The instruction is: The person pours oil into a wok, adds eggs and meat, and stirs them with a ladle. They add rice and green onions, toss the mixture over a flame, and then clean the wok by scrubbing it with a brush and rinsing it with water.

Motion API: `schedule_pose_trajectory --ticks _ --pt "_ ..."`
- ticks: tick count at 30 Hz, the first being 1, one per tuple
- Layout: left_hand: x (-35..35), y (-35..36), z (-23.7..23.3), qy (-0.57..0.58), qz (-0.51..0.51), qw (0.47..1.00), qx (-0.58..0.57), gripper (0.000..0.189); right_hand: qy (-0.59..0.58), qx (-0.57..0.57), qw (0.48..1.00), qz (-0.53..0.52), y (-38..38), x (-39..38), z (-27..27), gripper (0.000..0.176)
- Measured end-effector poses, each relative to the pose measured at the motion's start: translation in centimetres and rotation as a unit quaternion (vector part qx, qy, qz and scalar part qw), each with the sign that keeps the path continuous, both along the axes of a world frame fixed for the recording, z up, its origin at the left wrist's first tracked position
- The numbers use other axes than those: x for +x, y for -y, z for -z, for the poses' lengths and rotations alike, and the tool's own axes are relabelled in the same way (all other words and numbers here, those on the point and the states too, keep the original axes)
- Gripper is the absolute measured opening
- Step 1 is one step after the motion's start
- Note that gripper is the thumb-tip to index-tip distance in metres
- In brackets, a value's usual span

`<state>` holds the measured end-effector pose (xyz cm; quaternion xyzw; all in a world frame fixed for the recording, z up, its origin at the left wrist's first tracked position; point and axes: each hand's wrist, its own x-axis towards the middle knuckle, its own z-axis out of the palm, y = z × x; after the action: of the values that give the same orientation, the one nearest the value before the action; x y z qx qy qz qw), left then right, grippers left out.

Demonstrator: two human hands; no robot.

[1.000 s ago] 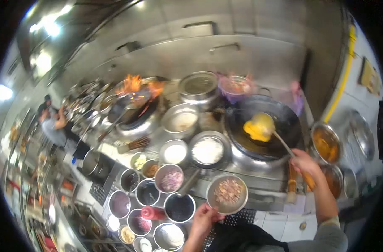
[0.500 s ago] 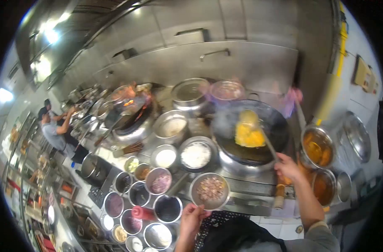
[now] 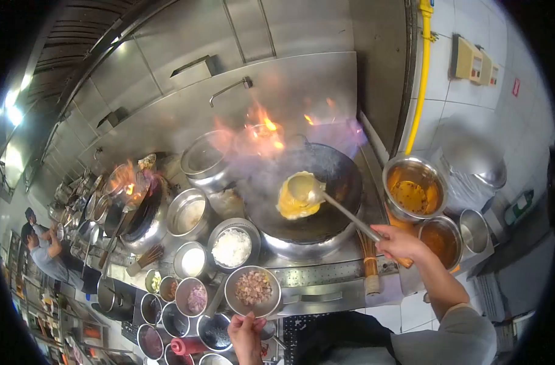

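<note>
My right hand (image 3: 400, 242) is closed around the handle of a long ladle (image 3: 349, 215). The ladle's round bowl rests over yellow cooked egg (image 3: 291, 208) in a large black wok (image 3: 344, 173), which steams. With its thumb and fingers, my left hand (image 3: 246, 333) pinches the near rim of a metal bowl (image 3: 276, 301). Diced pinkish meat (image 3: 253, 287) fills the bottom of that bowl, which is held at the front edge of the stove.
Orange flames (image 3: 266, 131) rise behind the wok. White rice (image 3: 232, 246) sits in a pot beside it, with several ingredient bowls at lower left. A pot of orange oil (image 3: 414, 188) and a bamboo brush (image 3: 370, 267) are to the right. Another person (image 3: 49, 258) works far left.
The view has swung right, so the stove sits further left. Flames behind the wok have grown. The ladle's bowl now lies over the middle of the egg; both hands keep their holds.
</note>
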<state>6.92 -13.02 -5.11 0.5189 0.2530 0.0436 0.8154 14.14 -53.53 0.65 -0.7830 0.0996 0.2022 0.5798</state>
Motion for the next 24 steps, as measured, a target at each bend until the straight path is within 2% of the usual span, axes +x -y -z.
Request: schedule_pose_trajectory --ticks 1,4,5,7,8,9,11,15,17,19,21,23,24 --pt "0.0 -0.3 0.4 -0.006 0.002 1.000 0.001 0.014 -0.006 0.001 1.000 0.002 -0.7 0.5 0.0 0.053" --pt "1.0 -0.4 1.1 0.006 0.009 1.000 -0.018 0.014 0.120 -0.219 0.968 0.008 -4.0 4.1 2.7 0.059" --pt "1.1 -0.1 0.8 0.005 0.010 1.000 -0.017 0.014 0.118 -0.219 0.969 0.009 -3.2 3.6 3.3 0.059" --pt "1.4 -0.1 0.1 0.007 0.006 1.000 0.020 0.014 0.035 -0.059 0.996 -0.049 -2.5 2.0 1.6 0.061" --pt "1.5 -0.2 0.1 0.010 0.003 1.000 0.017 0.015 0.035 -0.021 0.997 -0.068 0.0 1.2 2.9 0.062" --pt "1.8 -0.4 0.1 0.013 0.001 1.000 0.016 0.015 0.038 -0.022 0.997 -0.070 0.7 0.8 2.3 0.062" --pt "2.1 -0.4 0.3 -0.001 0.000 0.999 0.036 0.015 0.025 -0.128 0.990 -0.050 1.6 0.0 0.3 0.062" --pt "5.0 0.9 -0.2 0.037 0.023 0.998 0.055 0.015 0.148 -0.238 0.960 -0.007 -3.4 3.6 2.8 0.061" --pt "6.2 0.6 0.0 0.052 0.031 0.997 0.046 0.015 0.129 -0.205 0.970 -0.027 -2.3 2.1 1.7 0.062" --pt "7.3 0.2 0.6 0.061 0.033 0.996 0.054 0.015 -0.067 -0.106 0.990 -0.064 -0.1 -0.7 -2.5 0.061" --pt "9.0 0.7 0.3 0.072 0.043 0.993 0.086 0.014 -0.065 -0.115 0.991 -0.033 0.5 -0.5 -2.2 0.061" --pt "11.1 1.7 0.0 0.077 0.068 0.987 0.123 0.014 0.135 -0.227 0.964 -0.020 -0.5 1.8 0.5 0.060" --pt "12.8 2.5 0.0 0.085 0.077 0.984 0.139 0.014 0.146 -0.273 0.951 -0.016 -1.5 2.5 1.3 0.058"
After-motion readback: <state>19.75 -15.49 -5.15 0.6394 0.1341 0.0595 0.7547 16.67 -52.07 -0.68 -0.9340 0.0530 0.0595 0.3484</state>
